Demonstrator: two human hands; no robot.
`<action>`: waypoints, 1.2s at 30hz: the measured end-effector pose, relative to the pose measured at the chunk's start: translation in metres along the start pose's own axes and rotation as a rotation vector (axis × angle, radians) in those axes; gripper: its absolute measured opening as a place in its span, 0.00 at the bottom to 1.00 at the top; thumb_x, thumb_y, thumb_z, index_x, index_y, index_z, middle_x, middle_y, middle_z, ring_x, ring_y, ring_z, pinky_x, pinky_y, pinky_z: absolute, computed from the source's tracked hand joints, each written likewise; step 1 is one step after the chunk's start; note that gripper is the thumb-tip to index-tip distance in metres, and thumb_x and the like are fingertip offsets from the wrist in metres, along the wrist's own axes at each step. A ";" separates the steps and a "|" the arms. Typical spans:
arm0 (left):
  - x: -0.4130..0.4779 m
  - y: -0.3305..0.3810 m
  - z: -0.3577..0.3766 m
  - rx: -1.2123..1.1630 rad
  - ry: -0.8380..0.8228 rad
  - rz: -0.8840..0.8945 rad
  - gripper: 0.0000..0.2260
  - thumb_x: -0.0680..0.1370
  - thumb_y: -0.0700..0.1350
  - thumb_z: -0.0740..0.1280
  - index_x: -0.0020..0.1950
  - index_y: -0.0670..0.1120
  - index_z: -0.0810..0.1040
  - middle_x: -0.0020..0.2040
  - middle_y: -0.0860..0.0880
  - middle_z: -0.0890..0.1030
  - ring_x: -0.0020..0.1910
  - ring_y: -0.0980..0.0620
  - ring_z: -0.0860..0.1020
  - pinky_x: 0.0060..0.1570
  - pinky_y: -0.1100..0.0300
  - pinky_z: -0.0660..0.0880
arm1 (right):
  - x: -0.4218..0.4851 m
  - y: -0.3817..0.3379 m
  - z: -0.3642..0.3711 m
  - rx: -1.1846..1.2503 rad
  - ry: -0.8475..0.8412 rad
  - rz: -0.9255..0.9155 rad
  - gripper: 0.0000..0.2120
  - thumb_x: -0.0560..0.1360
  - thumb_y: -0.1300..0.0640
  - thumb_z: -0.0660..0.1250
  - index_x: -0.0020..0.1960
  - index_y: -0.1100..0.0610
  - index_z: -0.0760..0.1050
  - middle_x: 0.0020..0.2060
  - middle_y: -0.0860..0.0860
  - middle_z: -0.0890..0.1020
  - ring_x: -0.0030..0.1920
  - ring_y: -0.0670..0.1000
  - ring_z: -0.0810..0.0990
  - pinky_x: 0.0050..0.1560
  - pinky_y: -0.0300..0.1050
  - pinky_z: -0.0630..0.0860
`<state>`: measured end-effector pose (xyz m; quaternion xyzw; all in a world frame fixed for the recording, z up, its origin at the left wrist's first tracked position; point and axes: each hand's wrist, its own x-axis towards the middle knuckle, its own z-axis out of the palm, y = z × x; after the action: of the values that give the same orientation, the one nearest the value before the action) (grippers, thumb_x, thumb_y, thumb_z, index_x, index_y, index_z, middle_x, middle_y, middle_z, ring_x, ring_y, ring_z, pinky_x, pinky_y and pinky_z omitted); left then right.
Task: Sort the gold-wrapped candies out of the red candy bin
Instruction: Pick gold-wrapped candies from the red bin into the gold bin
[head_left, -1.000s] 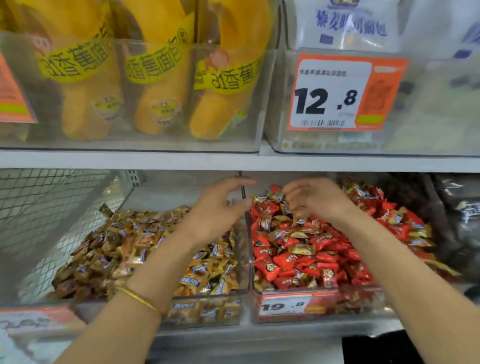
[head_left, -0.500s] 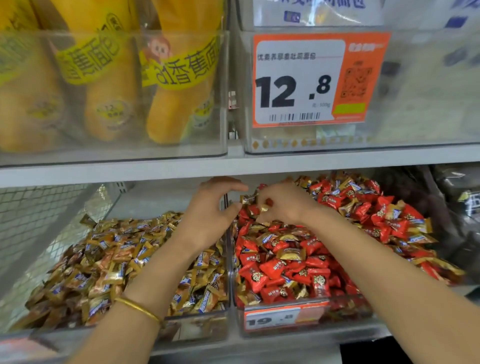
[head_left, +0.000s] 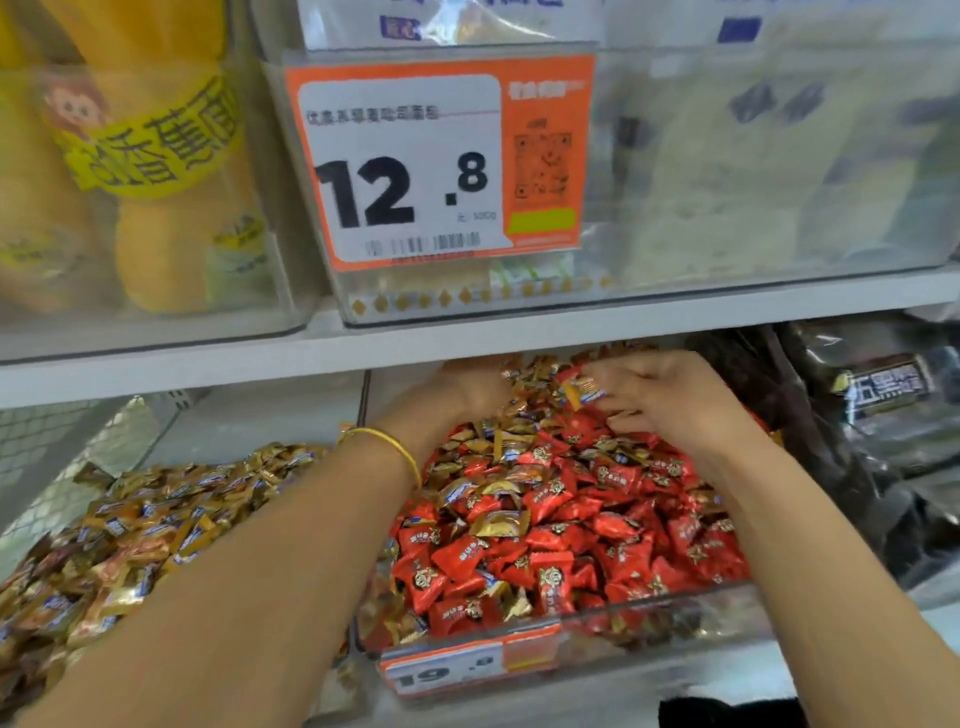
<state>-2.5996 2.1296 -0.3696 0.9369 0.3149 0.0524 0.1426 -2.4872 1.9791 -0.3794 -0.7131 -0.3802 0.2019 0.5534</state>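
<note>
The clear red candy bin (head_left: 675, 618) holds red-wrapped candies (head_left: 550, 540) with gold-wrapped candies (head_left: 500, 523) mixed in, many of them heaped at the back. My right hand (head_left: 675, 405) is over the back of the bin and pinches a gold-wrapped candy (head_left: 583, 391) with its fingertips. My left hand (head_left: 467, 392), a yellow bangle on its wrist, reaches into the back left corner of the same bin. Its fingers are hidden by the shelf edge and the candy heap.
A bin of gold-wrapped candies (head_left: 135, 530) stands to the left, behind a divider. The shelf (head_left: 623, 325) hangs low over both hands, with a 12.8 price tag (head_left: 441, 161) above. Dark packets (head_left: 883, 395) fill the right. A 19.8 tag (head_left: 457, 670) marks the red bin's front.
My left hand has crossed from the divider into the back of the red bin. My right hand moved right and back and now pinches a gold candy. The camera has moved closer.
</note>
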 end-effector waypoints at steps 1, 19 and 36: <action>0.009 0.003 0.007 0.010 -0.017 0.006 0.20 0.81 0.42 0.56 0.74 0.48 0.61 0.70 0.44 0.68 0.59 0.47 0.73 0.53 0.63 0.70 | 0.002 0.002 -0.004 0.033 0.046 0.010 0.10 0.77 0.56 0.65 0.56 0.57 0.80 0.49 0.51 0.82 0.47 0.49 0.82 0.45 0.44 0.81; 0.030 0.005 0.032 -0.054 -0.090 0.157 0.18 0.78 0.40 0.64 0.67 0.48 0.71 0.68 0.48 0.70 0.64 0.49 0.70 0.60 0.62 0.66 | 0.003 0.003 -0.008 0.159 0.164 -0.001 0.04 0.78 0.57 0.63 0.50 0.51 0.77 0.40 0.43 0.79 0.42 0.49 0.83 0.41 0.43 0.81; -0.074 -0.009 -0.003 -1.290 0.113 -0.274 0.09 0.77 0.34 0.65 0.49 0.48 0.73 0.47 0.48 0.74 0.42 0.56 0.74 0.30 0.65 0.78 | -0.003 -0.013 0.015 0.406 0.047 0.253 0.10 0.79 0.68 0.55 0.51 0.65 0.75 0.37 0.58 0.79 0.30 0.50 0.78 0.31 0.42 0.77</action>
<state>-2.6641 2.0926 -0.3699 0.6111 0.3436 0.2608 0.6637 -2.5040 1.9876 -0.3717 -0.6336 -0.2266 0.3253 0.6643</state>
